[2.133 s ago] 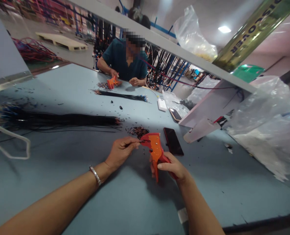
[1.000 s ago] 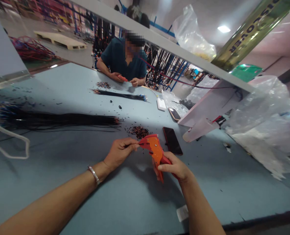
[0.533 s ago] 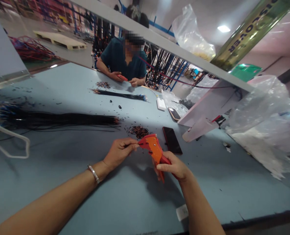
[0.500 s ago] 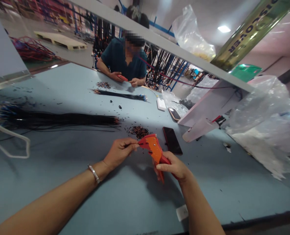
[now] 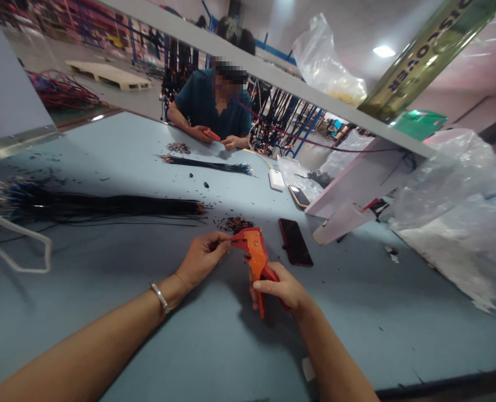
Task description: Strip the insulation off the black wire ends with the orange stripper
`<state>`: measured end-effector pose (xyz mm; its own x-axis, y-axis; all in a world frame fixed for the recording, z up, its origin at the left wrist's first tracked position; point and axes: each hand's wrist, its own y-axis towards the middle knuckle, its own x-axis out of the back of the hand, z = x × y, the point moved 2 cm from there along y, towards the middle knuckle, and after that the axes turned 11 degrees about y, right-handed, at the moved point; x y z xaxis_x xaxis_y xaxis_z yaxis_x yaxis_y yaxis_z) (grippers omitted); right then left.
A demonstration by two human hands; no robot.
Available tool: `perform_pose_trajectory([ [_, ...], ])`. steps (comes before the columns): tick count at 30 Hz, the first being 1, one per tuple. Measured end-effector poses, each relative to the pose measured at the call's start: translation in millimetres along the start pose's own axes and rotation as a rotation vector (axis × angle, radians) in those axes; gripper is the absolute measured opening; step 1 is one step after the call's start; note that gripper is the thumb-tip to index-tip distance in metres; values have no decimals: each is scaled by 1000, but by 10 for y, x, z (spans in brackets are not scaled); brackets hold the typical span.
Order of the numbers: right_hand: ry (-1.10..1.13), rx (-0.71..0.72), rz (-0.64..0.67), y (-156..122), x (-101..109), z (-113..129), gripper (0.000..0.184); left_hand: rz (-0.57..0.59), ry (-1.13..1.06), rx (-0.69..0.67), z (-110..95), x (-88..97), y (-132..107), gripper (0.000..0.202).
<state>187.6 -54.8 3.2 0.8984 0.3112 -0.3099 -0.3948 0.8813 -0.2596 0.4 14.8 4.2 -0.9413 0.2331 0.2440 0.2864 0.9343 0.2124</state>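
My right hand is closed round the handles of an orange and red wire stripper, held upright over the blue table. My left hand pinches a thin dark wire, too small to see clearly, and holds its end at the stripper's jaws. A small heap of stripped bits lies just beyond the tool. A long bundle of black wires stretches away to the left.
A black phone lies right of the tool. A second phone and a white box sit farther back. Across the table a person holds a red tool beside another wire bundle. Plastic bags fill the right.
Both hands and the stripper have shifted slightly left and toward the heap of bits. The grip of each hand is unchanged. The person opposite laid the red tool lower on the table.
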Motion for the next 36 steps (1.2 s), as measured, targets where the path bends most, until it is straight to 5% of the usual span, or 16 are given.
perform_pose_trajectory([
  [14,-40,4,98,11,-41,-12,37,5,-41,17,-32,21,-13,21],
  [26,11,75,-97,77,-243,-99,38,-29,-34,34,15,48,-2,24],
  [36,42,65,-109,91,-227,-178,35,-33,-14,12,-6,61,1,23],
])
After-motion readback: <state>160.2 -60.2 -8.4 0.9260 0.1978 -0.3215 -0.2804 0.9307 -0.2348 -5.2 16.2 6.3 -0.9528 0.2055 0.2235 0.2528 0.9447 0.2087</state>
